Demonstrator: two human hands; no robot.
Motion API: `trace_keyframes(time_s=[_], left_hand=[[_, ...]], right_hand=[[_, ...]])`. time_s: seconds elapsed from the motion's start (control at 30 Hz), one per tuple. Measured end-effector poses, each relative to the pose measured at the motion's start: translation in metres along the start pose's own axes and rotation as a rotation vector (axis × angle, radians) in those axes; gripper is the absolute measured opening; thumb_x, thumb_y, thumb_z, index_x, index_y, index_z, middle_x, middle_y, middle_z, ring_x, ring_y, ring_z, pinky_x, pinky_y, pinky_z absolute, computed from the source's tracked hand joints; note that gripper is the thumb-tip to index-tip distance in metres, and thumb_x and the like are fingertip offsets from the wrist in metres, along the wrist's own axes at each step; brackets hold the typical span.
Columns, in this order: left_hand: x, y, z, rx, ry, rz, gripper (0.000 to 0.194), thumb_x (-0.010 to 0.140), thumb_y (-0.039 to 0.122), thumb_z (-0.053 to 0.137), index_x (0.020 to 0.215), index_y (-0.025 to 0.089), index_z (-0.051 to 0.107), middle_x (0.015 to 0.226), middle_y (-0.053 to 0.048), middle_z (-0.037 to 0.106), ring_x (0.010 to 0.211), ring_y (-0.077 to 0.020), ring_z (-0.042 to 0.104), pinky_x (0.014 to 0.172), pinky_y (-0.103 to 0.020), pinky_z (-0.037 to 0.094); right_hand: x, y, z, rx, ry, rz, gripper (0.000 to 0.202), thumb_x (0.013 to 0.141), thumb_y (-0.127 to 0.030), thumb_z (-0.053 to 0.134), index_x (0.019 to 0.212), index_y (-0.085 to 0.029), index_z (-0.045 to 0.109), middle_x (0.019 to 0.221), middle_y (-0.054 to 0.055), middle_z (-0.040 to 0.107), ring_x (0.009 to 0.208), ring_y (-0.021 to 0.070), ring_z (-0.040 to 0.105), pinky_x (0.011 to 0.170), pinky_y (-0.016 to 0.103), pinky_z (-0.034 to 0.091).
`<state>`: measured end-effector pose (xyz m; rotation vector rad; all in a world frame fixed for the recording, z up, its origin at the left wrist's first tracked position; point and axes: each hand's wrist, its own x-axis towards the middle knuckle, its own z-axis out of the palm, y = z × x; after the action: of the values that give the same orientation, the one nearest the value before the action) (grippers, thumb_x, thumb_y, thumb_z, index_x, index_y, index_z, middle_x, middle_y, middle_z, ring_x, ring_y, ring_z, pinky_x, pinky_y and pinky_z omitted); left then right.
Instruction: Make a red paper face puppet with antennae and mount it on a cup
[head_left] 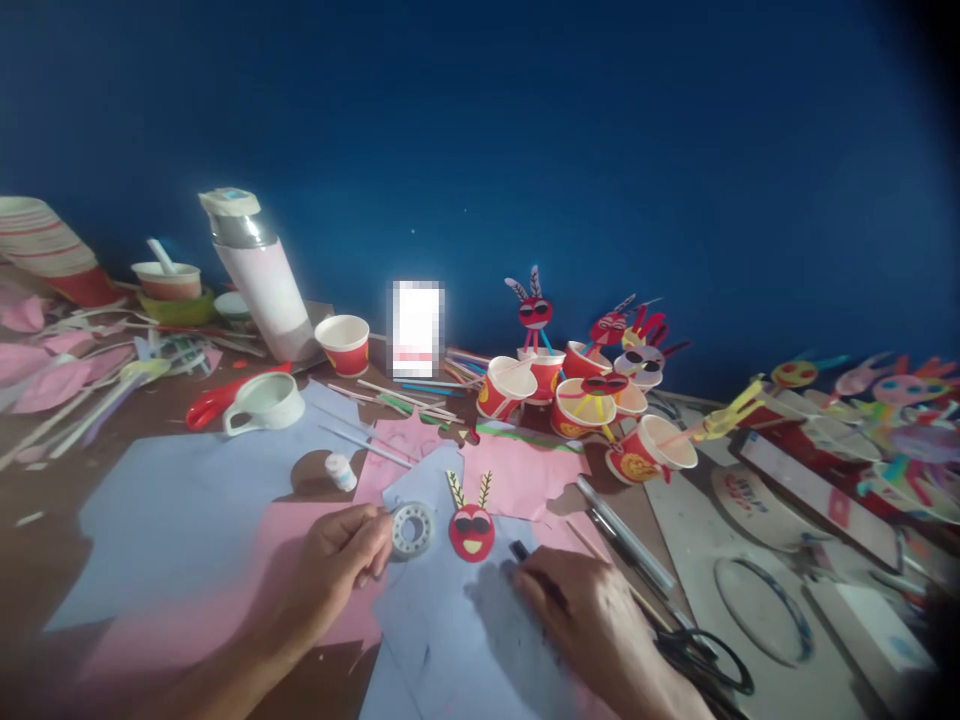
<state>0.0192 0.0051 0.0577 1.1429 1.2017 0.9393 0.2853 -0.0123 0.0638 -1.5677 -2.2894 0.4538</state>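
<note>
Fingers curled together, my left hand (349,550) pinches at the left edge of a white tape roll (412,530) with a ring of holes round its core. Just right of the roll lies a round red paper face (472,532), with dark glasses, a yellow mouth and two leaf-patterned yellow antennae. It rests on blue paper (442,620). My right hand (577,600) is wrapped round a black pen (519,550), whose end points toward the face. A small white bottle (341,472) stands beyond my left hand.
Red paper cups (506,387) holding paper-face figures crowd the back right. At the left back are a flask (262,280), a mug (264,403) and red-handled scissors (217,400). Black scissors (705,655), a metal cutter (630,540) and a phone (821,495) lie at the right.
</note>
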Motion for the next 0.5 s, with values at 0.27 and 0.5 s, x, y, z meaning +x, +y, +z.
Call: trace_keyframes(time_s=[0.27, 0.5], left_hand=[[-0.001, -0.007, 0.004, 0.011, 0.034, 0.067, 0.049, 0.087, 0.05, 0.05, 0.049, 0.02, 0.041, 0.049, 0.002, 0.037, 0.049, -0.013, 0.035, 0.051, -0.027, 0.027], [0.0, 0.019, 0.007, -0.029, -0.008, 0.015, 0.05, 0.085, 0.052, 0.053, 0.048, 0.02, 0.041, 0.048, 0.002, 0.036, 0.049, -0.0126, 0.035, 0.053, -0.028, 0.029]], right_hand=[[0.005, 0.0, 0.026, -0.032, 0.21, -0.367, 0.011, 0.088, -0.022, 0.054, 0.09, -0.021, 0.065, 0.091, 0.003, 0.073, 0.082, 0.0205, 0.062, 0.073, 0.032, 0.041], [0.001, 0.004, 0.038, 0.034, 0.281, -0.433, 0.014, 0.083, -0.015, 0.054, 0.089, -0.022, 0.065, 0.093, 0.004, 0.075, 0.084, 0.0184, 0.066, 0.077, 0.033, 0.043]])
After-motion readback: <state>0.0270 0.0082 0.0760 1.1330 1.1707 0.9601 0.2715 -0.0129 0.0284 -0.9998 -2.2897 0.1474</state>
